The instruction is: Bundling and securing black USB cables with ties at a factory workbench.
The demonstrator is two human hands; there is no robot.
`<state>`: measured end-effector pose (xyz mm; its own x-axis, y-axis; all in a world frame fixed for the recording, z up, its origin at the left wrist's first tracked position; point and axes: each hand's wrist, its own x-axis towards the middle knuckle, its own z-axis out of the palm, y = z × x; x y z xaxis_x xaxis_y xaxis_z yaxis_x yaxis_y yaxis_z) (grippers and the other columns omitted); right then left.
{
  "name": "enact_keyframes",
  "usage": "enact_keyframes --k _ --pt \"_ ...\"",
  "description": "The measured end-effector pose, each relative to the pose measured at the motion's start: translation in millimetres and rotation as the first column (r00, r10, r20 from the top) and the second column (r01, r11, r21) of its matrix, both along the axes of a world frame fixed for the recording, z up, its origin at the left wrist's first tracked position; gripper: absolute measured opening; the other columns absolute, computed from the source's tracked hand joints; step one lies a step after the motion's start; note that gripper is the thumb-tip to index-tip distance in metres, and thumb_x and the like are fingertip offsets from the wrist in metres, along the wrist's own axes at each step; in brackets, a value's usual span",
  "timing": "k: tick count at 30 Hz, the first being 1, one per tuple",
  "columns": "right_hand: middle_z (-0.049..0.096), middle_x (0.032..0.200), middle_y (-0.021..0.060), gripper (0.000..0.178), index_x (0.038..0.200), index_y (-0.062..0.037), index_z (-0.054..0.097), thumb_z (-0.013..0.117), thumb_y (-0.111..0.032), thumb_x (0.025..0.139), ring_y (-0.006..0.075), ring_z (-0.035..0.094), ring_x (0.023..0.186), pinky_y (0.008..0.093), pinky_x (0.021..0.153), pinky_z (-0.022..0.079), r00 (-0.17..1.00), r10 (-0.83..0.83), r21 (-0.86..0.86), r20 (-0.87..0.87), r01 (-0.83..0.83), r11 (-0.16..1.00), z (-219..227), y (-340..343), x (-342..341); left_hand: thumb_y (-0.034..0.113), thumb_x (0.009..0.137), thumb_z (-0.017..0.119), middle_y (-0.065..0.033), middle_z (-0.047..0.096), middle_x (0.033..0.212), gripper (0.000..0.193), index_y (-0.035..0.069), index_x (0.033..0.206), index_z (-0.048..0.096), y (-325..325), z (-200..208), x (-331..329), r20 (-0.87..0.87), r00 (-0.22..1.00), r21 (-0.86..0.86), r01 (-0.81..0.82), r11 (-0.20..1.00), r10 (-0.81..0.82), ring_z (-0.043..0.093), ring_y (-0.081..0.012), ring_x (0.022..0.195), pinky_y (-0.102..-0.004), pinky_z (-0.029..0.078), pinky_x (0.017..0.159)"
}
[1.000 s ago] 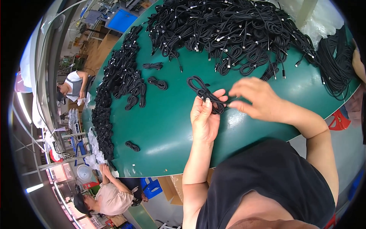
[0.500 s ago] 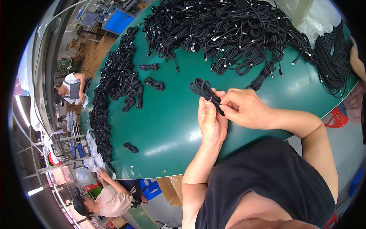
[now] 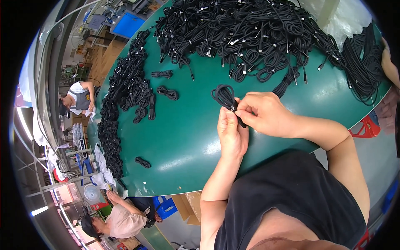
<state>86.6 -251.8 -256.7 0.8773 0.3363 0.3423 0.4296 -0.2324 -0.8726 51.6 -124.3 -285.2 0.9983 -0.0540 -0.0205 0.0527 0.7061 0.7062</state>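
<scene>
A coiled black cable (image 3: 224, 96) is held above the green table, its loops fanning out beyond my fingers. My left hand (image 3: 231, 133) grips the bundle from below, thumb pressed along it. With thumb and forefinger together, my right hand (image 3: 266, 114) pinches the middle of the same bundle, where a small light spot shows. Whatever sits between those right fingertips is too small to make out. A little beyond my right hand lies another bundled cable (image 3: 284, 85).
The green table (image 3: 187, 146) carries a large heap of black cables (image 3: 250, 29) at the far side. A row of bundled cables (image 3: 109, 137) lines the left edge. Single bundles (image 3: 168, 93) lie between. Long cables (image 3: 362, 62) hang at right. Two people work at left.
The coil has turned slightly and shifted a little right in my left hand. My right fingertips have moved up and left along it, to the middle of the bundle.
</scene>
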Motion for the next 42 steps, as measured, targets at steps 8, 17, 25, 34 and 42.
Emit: enact_keyframes --k 8,17,25,34,42 --pt "0.054 0.086 0.0073 0.03 0.106 -0.0013 0.055 0.063 -0.014 0.081 0.0102 0.047 0.054 0.0243 0.049 0.041 0.983 -0.098 -0.007 0.157 0.1 0.995 23 -15 22 0.03 0.094 0.042 -0.0141 0.059 0.095 0.038 -0.003 0.111 0.049 6 6 -4 -0.166 0.983 -0.035 0.071 0.997 -0.076 0.057 -0.0185 0.081 -0.0314 0.048 0.074" --pt "0.057 0.077 -0.0017 0.014 0.094 0.0011 0.058 0.056 -0.012 0.088 0.0036 0.051 0.07 0.0194 0.061 0.044 0.933 0.102 0.193 -0.346 -0.035 0.981 8 -17 47 0.017 0.091 0.049 -0.0157 0.057 0.091 0.037 -0.003 0.121 0.041 9 10 -12 -0.105 0.988 0.346 0.145 0.927 -0.116 0.055 -0.0146 0.059 -0.0236 0.045 0.047" --pt "0.057 0.082 0.0061 0.014 0.089 -0.0026 0.058 0.064 -0.007 0.076 0.0162 0.057 0.073 0.0259 0.061 0.047 0.94 0.013 0.132 0.341 -0.061 0.989 16 -19 26 0.028 0.091 0.049 -0.0169 0.059 0.097 0.038 -0.001 0.115 0.047 34 6 7 -0.087 0.987 0.052 -0.129 0.99 0.133 0.057 -0.0148 0.069 -0.0231 0.047 0.053" --pt "0.055 0.1 0.0056 0.031 0.095 -0.0061 0.059 0.068 -0.016 0.067 0.0208 0.053 0.078 0.0305 0.062 0.042 0.703 0.194 -0.242 0.684 -0.032 0.97 11 -20 13 0.02 0.086 0.058 -0.0105 0.057 0.105 0.035 -0.001 0.113 0.05 41 5 1 -0.045 0.995 -0.098 0.087 0.991 -0.092 0.056 -0.0187 0.093 -0.0296 0.048 0.077" --pt "0.05 0.069 0.0037 0.014 0.075 -0.0056 0.056 0.067 -0.012 0.069 0.0215 0.05 0.067 0.0328 0.057 0.042 0.853 0.178 -0.343 0.492 0.002 0.939 -1 -22 9 0.014 0.083 0.062 -0.0079 0.056 0.102 0.031 0.002 0.11 0.05 41 1 3 0.033 0.999 0.149 -0.002 0.989 -0.003 0.055 -0.0165 0.091 -0.0281 0.046 0.076"
